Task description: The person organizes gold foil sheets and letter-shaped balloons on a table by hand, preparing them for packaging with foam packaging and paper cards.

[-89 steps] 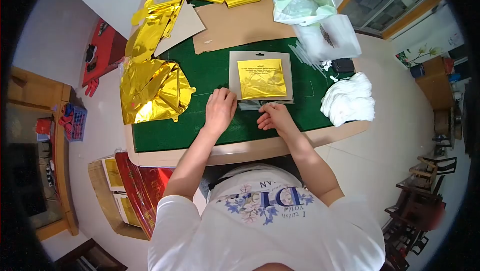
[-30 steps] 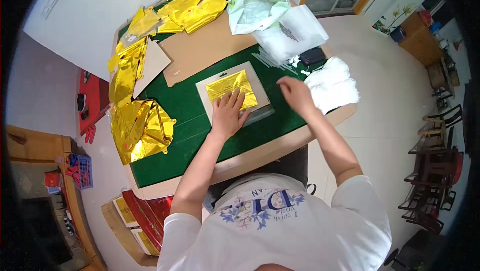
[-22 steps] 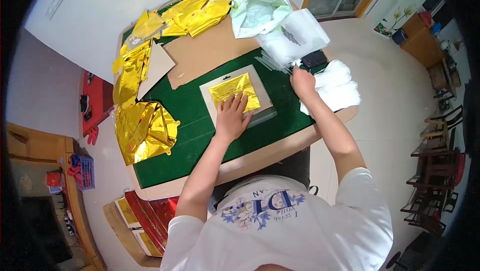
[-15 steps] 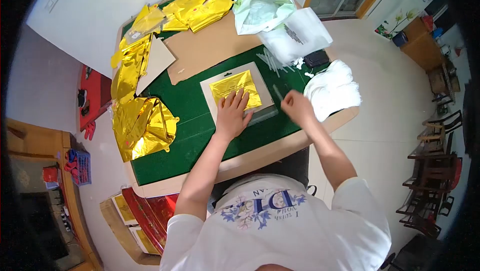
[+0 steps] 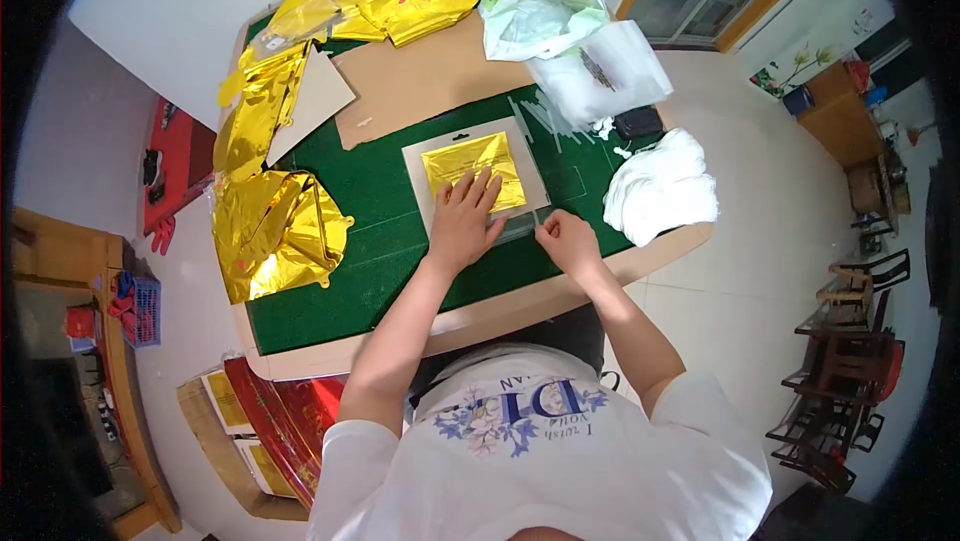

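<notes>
My left hand (image 5: 463, 223) lies flat with its fingers spread on a folded gold foil packet (image 5: 478, 156). Under the packet is a grey-beige backing card (image 5: 415, 173) with a black-edged hanging slot near its far edge. A clear plastic sleeve edge (image 5: 515, 231) shows at the card's near side. At the card's near right corner, my right hand (image 5: 568, 243) pinches a thin translucent plastic stick (image 5: 536, 218), mostly hidden by the fingers. More such sticks (image 5: 560, 126) lie scattered beyond the card's right side.
Crumpled gold foil balloons (image 5: 285, 236) line the table's left and far edges. A cardboard sheet (image 5: 420, 81) covers the far middle of the green tabletop (image 5: 340, 316). Plastic bags (image 5: 545, 11), a black case (image 5: 638, 123) and a white bundle (image 5: 662, 186) occupy the right side.
My right hand has moved left and nearer, bringing the stick from beside the card to its near right corner. The left hand stays on the gold packet. The view has shifted slightly.
</notes>
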A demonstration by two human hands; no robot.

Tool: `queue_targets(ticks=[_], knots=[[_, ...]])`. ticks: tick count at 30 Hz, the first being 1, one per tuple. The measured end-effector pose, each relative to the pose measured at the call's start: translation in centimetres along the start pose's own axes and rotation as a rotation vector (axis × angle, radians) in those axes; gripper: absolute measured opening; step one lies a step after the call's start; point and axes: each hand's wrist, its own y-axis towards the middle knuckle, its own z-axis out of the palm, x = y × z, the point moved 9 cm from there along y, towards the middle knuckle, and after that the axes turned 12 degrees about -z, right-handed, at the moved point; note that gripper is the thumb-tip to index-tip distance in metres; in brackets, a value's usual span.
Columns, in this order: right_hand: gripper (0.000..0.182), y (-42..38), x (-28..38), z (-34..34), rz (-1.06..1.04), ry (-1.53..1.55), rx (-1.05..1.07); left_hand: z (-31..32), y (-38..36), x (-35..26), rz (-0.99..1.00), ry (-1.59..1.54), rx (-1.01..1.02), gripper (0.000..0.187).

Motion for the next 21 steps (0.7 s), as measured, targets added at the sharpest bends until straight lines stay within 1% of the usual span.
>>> queue_targets(ticks=[2, 3, 5, 6, 8, 10, 12, 14, 16, 21], knots=[[0.021, 0.7, 0.3, -1.1, -0.030, 0.082, -0.219, 0.1, -0.1, 0.0, 0.000, 0.011, 0.007, 0.057], [0.021, 0.7, 0.5, -1.1, -0.034, 0.081, -0.219, 0.1, -0.1, 0.1, -0.002, 0.013, 0.003, 0.057], [0.024, 0.3, 1.3, -1.9, -0.079, 0.112, -0.304, 0.3, -0.1, 0.1, 0.008, 0.018, 0.006, 0.058], [0.024, -0.1, 1.5, -2.1, -0.078, 0.112, -0.306, 0.2, -0.1, 0.1, 0.010, 0.018, 0.006, 0.058], [0.026, -0.7, 2.0, -1.4, -0.063, -0.019, -0.147, 0.4, -0.1, 0.1, -0.007, 0.008, 0.042, 0.057], [0.027, -1.1, 2.3, -1.1, -0.083, -0.068, -0.152, 0.4, -0.1, 0.0, 0.004, 0.013, 0.036, 0.058], [0.028, -1.1, 3.7, -0.9, -0.266, -0.148, -0.227, 0.4, -0.1, -0.1, 0.015, 0.023, 0.031, 0.059], [0.029, -0.8, 3.7, -0.7, -0.255, -0.142, -0.240, 0.4, 0.3, 0.2, -0.039, -0.033, 0.027, 0.062], [0.023, -0.5, 4.1, -0.9, -0.307, -0.205, -0.295, 0.3, 0.6, -0.1, -0.024, -0.006, 0.044, 0.063], [0.019, 0.0, 4.5, -1.9, -0.338, -0.168, -0.370, 0.8, 0.7, -0.2, -0.011, 0.048, 0.059, 0.062]])
